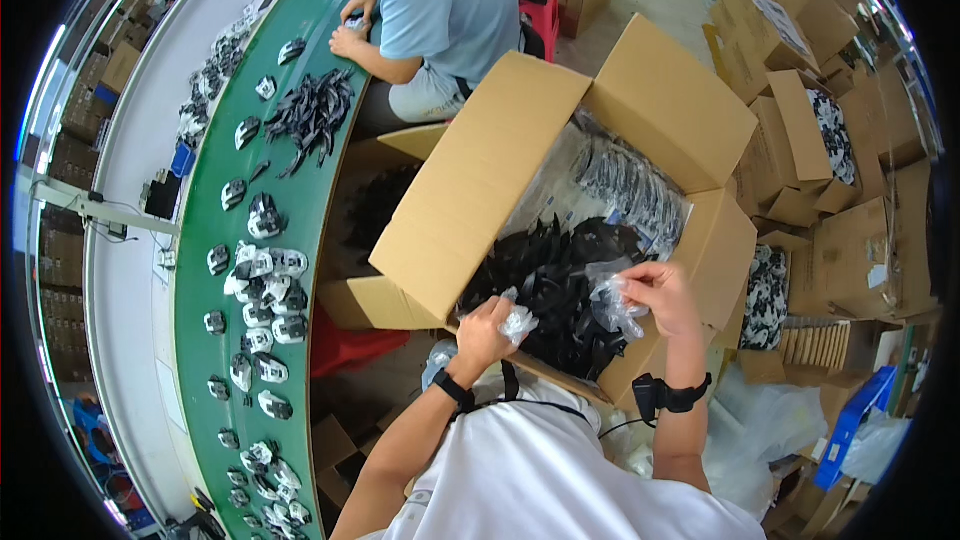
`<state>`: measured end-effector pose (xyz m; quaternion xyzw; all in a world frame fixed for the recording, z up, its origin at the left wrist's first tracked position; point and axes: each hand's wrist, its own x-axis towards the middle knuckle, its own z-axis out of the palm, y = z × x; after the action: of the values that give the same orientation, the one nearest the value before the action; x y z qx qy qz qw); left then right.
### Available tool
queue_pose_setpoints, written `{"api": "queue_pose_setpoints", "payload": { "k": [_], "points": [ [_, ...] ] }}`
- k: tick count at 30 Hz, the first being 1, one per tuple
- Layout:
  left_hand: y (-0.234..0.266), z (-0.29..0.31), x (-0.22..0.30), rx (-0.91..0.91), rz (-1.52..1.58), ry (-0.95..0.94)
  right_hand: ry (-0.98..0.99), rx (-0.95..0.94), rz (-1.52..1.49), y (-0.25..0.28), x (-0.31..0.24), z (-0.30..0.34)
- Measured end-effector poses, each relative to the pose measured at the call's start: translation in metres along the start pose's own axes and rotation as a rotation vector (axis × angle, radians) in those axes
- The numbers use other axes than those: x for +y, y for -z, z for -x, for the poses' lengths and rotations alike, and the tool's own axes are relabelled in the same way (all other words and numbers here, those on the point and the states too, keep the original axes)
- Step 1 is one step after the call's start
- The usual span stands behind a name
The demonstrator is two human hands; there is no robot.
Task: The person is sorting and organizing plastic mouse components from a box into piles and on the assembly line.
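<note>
Over an open cardboard box (499,155), both of my hands are closed on thin clear plastic. My left hand (484,334), near the box's front left edge, grips a crumpled clear plastic bag (519,324). In my right hand (657,292), another clear plastic bag (610,298) is pinched between the fingers and hangs loosely. Beneath my hands, a heap of black curved plastic parts (555,265) lies loose in the box. Toward the far side of the box, a row of parts in clear wrapping (625,185) is packed against the wall.
To the left runs a green conveyor belt (205,265) with black-and-white plastic shells (265,217) and a pile of black strips (312,112). A co-worker in a blue shirt (455,5) sits beside it. Open cartons (800,140) stand at the right, near a blue crate (850,430).
</note>
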<state>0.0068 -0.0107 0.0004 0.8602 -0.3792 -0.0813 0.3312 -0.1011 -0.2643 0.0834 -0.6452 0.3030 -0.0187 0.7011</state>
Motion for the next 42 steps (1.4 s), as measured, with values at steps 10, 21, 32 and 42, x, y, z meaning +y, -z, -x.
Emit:
{"api": "queue_pose_setpoints", "payload": {
  "k": [10, 21, 32, 42],
  "points": [
    [0.002, 0.0, -0.006, 0.076, 0.212, 0.022, -0.064, -0.12, 0.082, 0.002, 0.01, -0.02],
    [0.038, -0.049, 0.038, -0.451, 1.009, -0.125, -0.028, -0.29, -0.145, -0.066, -0.016, 0.004],
    [0.032, -0.034, 0.008, -0.163, 1.463, 0.402, 0.119, 0.212, 0.639, -0.03, 0.041, 0.011],
    [0.018, -0.016, 0.008, -0.209, 1.407, 0.523, -0.158, 0.102, -0.088, -0.029, 0.117, 0.03]
  ]
}}
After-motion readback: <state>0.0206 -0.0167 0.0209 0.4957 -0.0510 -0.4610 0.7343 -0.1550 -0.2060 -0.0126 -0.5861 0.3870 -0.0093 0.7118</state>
